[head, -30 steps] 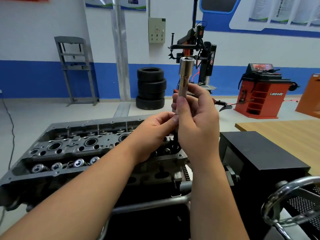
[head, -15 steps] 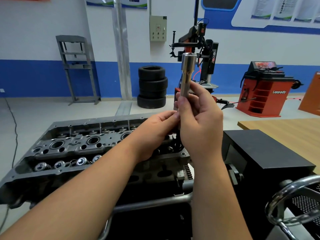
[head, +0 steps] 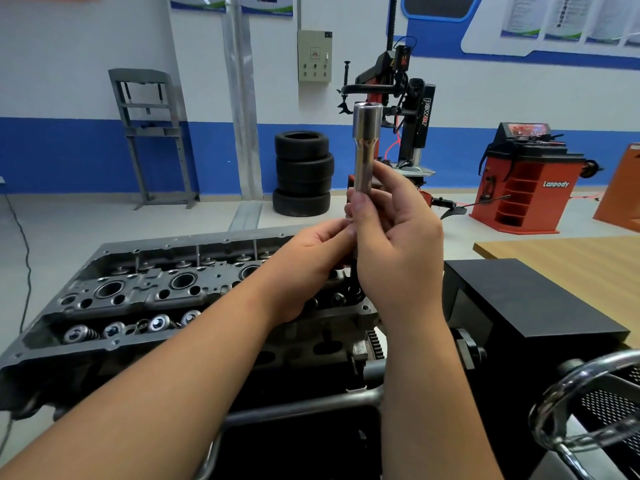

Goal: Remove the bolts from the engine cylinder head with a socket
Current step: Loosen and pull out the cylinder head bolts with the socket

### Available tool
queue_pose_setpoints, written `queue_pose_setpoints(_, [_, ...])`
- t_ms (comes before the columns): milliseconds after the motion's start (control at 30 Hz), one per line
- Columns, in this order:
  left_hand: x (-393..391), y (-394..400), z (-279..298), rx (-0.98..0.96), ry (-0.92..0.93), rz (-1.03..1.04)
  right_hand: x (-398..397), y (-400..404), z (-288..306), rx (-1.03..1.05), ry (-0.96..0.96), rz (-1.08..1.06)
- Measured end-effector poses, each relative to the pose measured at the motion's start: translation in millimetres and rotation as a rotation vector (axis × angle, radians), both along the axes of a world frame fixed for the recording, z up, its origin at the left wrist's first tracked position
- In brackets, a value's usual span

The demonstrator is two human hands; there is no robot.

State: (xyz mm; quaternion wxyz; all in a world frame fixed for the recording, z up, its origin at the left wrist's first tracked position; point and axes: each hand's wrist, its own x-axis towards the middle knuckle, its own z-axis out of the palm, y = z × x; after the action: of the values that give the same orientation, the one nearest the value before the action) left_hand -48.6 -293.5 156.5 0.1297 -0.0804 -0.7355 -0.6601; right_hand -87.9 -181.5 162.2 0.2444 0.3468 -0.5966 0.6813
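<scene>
Socket (head: 364, 150) stands upright, wide end up, above the cylinder head (head: 166, 296)'s right edge, open air around it. Right hand (head: 398, 237) grasps its lower shaft; left hand (head: 311, 258) pinches beneath.

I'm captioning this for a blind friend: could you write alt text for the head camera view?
A person's right hand holds a long silver socket upright above an engine cylinder head, while the left hand pinches at its lower end. Behind are stacked tyres and a red machine in a workshop.
</scene>
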Motion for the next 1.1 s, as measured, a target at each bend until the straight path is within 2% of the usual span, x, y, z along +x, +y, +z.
queue_pose_setpoints(233, [-2.5, -1.4, -2.8, -0.004, 0.036, 0.020, 1.2, 0.9, 0.1, 0.004, 0.045, -0.083])
queue_pose_setpoints(333, [-2.8, -1.8, -3.8, 0.044, 0.017, -0.025, -1.6, 3.2, 0.6, 0.059, 0.057, -0.052])
queue_pose_setpoints(467, [-3.4, -0.9, -2.4, 0.035, 0.039, -0.029, 0.5, 2.0, 0.8, 0.025, 0.029, 0.014])
queue_pose_setpoints(600, [-3.3, -0.3, -2.0, -0.021, 0.062, 0.028, 1.9, 0.2, 1.5, -0.006, 0.068, -0.050])
queue_pose_setpoints(700, [-3.5, -0.2, -3.1, 0.005, 0.048, 0.038, -2.7, 1.4, -0.3, -0.017, 0.104, -0.087])
queue_pose_setpoints(867, [-3.6, -1.9, -3.6, -0.019, -0.004, 0.006, -1.7, 0.2, -1.0, 0.009, 0.081, 0.008])
queue_pose_setpoints(1100, [-1.2, 0.2, -2.5, -0.040, 0.038, 0.052, -1.3, -1.1, -0.3, -0.048, 0.090, -0.115])
